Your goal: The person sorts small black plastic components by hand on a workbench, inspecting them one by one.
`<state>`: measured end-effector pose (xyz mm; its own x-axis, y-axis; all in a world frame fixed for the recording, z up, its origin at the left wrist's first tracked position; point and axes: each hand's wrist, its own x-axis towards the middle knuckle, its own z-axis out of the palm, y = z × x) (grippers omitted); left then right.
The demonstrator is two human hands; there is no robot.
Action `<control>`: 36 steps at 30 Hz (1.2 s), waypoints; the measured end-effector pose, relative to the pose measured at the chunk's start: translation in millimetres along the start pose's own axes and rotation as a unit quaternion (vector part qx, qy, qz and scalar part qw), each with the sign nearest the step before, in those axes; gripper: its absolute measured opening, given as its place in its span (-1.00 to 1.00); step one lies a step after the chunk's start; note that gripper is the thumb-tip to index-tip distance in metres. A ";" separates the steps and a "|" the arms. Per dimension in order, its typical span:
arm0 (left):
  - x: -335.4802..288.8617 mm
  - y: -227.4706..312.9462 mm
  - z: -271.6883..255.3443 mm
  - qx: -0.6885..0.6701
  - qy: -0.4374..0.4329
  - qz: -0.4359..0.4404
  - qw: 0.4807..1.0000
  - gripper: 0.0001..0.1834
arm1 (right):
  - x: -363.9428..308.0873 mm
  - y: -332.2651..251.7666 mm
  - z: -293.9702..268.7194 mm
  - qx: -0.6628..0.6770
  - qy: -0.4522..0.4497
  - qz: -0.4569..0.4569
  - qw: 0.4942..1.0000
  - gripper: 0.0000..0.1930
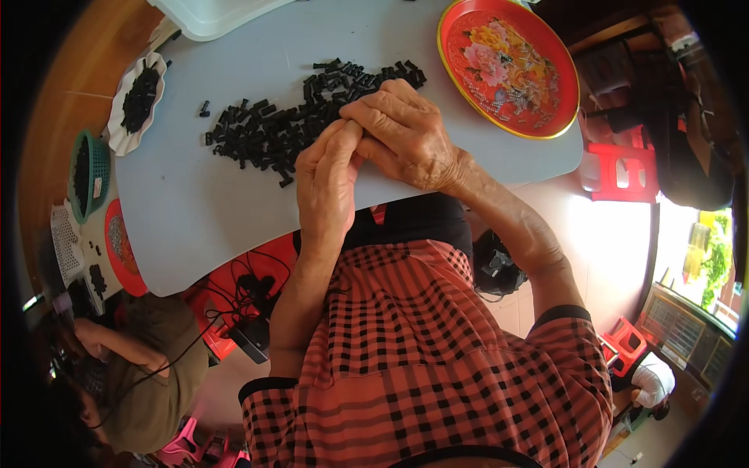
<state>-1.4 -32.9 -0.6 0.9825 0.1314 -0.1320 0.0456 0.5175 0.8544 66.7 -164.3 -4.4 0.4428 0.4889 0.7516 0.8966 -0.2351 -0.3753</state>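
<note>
My left hand (329, 175) and my right hand (411, 136) meet over the near edge of a grey-blue table (179, 203). Both are closed, fingertips pinched together; what they hold, if anything, is hidden behind the fingers. Just beyond them spreads a pile of small black plastic parts (261, 131), short and flanged at the ends. Part of that pile is covered by my hands. To the right of my right hand lies a round red tray (460, 54) with a yellow rim and a flower print, scattered with many small shiny metal pieces (538, 78).
A white scalloped dish (118, 129) of black parts and a green basket (97, 175) stand at the left. A white tray (207, 27) sits at the far edge. Cables and a black adapter (251, 337) lie on a red stool. Another person (156, 374) works at lower left.
</note>
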 end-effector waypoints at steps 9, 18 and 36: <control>-4.7 11.7 -7.2 0.014 -0.043 0.035 0.998 -0.47 | 48.7 7.1 -40.8 0.016 -0.020 0.132 0.991 -0.72; -7.7 10.4 -21.8 0.017 -0.058 0.038 0.997 -0.56 | 148.4 48.7 -82.1 -0.235 -0.036 -0.029 0.971 -0.61; -14.9 19.8 -25.3 0.231 0.007 0.115 0.966 -0.80 | 87.0 36.2 22.8 -0.038 -0.323 0.005 0.946 -0.94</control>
<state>-19.7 -3.3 5.6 0.9739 0.2110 0.0840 -0.0947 0.0409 0.9947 137.6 -111.1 35.1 0.3778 0.8913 0.2507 0.9008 -0.2912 -0.3221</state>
